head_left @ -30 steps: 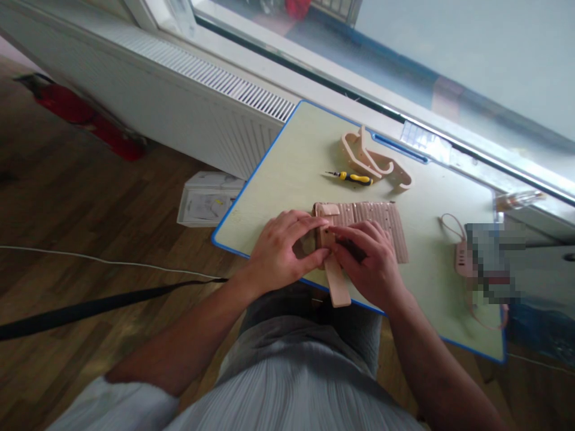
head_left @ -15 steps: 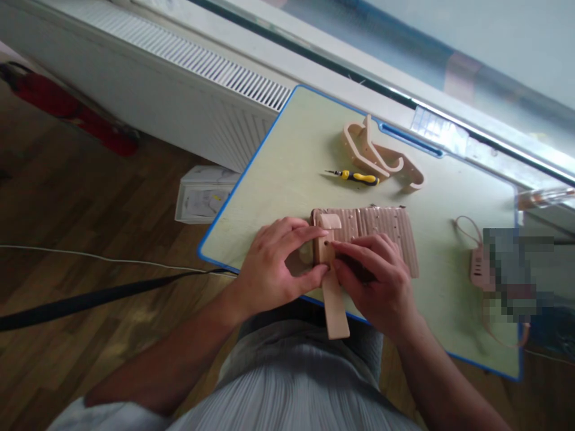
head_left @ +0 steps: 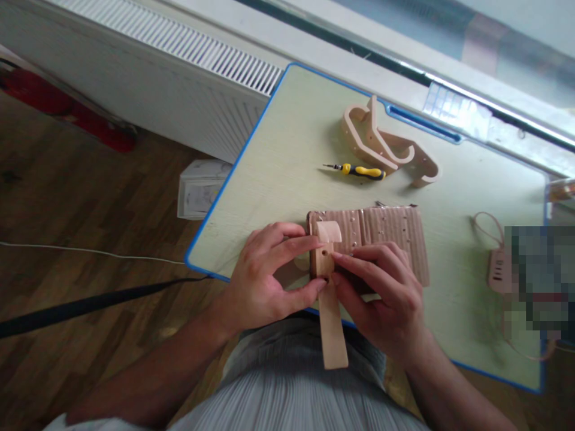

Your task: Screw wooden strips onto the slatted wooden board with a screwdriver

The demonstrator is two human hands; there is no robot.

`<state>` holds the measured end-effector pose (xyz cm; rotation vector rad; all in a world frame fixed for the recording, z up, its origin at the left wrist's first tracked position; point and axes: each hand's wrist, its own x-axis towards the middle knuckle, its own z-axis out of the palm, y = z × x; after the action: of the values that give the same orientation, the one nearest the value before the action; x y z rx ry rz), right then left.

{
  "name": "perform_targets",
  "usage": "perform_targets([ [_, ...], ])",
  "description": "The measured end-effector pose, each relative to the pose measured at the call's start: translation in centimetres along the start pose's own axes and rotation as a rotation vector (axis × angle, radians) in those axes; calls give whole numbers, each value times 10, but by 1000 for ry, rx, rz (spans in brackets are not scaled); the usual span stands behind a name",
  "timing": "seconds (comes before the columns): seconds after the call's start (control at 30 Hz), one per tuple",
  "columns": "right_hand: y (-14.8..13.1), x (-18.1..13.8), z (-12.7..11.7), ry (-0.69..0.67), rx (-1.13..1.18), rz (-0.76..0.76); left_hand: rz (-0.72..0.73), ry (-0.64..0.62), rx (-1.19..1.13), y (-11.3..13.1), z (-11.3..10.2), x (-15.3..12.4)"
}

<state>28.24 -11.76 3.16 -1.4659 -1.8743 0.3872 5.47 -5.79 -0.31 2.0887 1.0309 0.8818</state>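
While the left grip [head_left: 265,272] spans the wooden piece [head_left: 330,305] with forefinger and thumb parted, both tips resting on it, the right grip [head_left: 390,293] meets it from the other side, forefinger and thumb only slightly apart at its edge; whether they pinch something small, I cannot tell. The piece lies between the two grips, its curved end just beyond the left forefinger, its flat strip running back past the near edge of the bench [head_left: 269,179]. A dark hole [head_left: 324,252] shows between the grips' fingertips. Ribbed cardboard [head_left: 395,227] lies just beyond the right grip. Farther beyond both grips rests a yellow-and-black screwdriver [head_left: 363,172], with bent wooden parts [head_left: 381,160] just behind it.
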Motion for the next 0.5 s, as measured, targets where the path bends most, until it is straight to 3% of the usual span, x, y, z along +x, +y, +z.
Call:
perform_targets([
  [0.5, -2, 0, 1, 40, 21, 3, 14, -3, 21, -3, 1, -1],
])
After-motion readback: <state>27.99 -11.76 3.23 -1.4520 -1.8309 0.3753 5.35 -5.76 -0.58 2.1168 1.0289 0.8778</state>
